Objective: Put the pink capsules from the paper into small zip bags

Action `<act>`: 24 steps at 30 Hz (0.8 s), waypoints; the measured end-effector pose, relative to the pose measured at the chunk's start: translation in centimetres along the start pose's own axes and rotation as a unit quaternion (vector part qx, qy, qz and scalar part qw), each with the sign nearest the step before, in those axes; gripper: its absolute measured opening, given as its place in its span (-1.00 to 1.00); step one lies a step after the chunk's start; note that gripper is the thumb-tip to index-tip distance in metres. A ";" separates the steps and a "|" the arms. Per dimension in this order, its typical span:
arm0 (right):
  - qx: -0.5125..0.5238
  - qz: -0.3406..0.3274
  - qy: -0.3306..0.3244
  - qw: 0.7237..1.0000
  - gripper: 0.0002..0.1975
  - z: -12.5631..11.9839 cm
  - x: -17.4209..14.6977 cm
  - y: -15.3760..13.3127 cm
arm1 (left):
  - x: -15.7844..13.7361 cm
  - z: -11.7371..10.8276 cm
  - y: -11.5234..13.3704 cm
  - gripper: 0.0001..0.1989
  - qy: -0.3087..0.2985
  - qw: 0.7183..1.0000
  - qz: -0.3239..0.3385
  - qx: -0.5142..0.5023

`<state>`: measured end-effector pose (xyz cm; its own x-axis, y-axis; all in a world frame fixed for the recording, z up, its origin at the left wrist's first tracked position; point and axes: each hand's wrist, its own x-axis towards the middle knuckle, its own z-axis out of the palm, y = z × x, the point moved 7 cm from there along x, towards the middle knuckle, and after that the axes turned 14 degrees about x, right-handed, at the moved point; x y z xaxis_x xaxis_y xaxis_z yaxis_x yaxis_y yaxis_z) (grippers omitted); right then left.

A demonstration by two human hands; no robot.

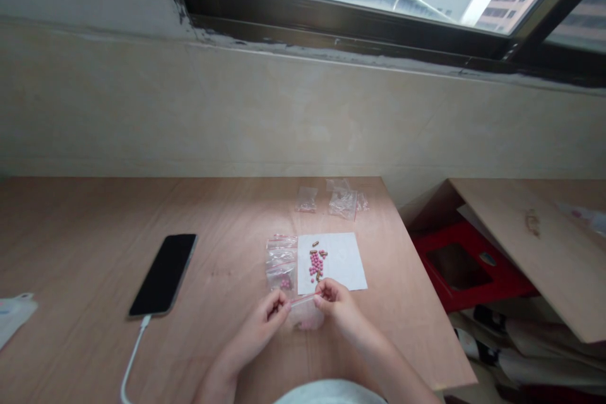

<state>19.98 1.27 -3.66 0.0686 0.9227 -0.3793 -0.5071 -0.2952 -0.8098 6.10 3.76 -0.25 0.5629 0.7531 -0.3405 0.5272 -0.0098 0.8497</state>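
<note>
Between my two hands is a small clear zip bag (305, 314) with a red strip along its top and a few pinkish pieces low inside. My left hand (272, 315) pinches the left end of the strip, and my right hand (334, 298) pinches the right end. Just beyond lies a white sheet of paper (344, 262) bearing round pink pills (316, 264) and several brown-gold capsules (315, 244). Left of the paper, overlapping clear zip bags (280, 259) lie flat, the nearest holding pink pills.
A single clear bag (307, 199) and a pile of clear bags (343, 201) lie near the wall. On the left are a phone (163, 274) with a white cable (132, 356) and a white packet (15, 315). The table's right edge borders a gap with a red box (457, 265).
</note>
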 end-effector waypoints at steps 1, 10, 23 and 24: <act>0.011 0.012 -0.005 1.000 -0.77 0.1 0.0 0.4 | 0.0 -0.1 -0.2 -0.76 0.012 1.000 -0.004 0.001; -0.059 0.023 0.011 0.998 -0.73 -1.2 2.1 0.5 | 0.8 -1.7 -2.9 -0.80 0.098 0.994 -0.043 0.019; -0.224 -0.153 0.281 0.921 -0.71 -9.3 11.8 -11.8 | 1.3 -4.6 -5.4 -0.71 0.168 0.982 -0.084 -0.006; -0.216 -0.154 0.284 0.921 -0.72 -9.5 12.1 -11.9 | 1.1 -4.8 -5.5 -0.70 0.167 0.982 -0.088 -0.004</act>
<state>35.02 13.54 -2.86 0.6535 0.7364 -0.1749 -0.0064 -0.2256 -0.9742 0.77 7.78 -3.42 0.2223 0.9166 -0.3322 0.5916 0.1440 0.7933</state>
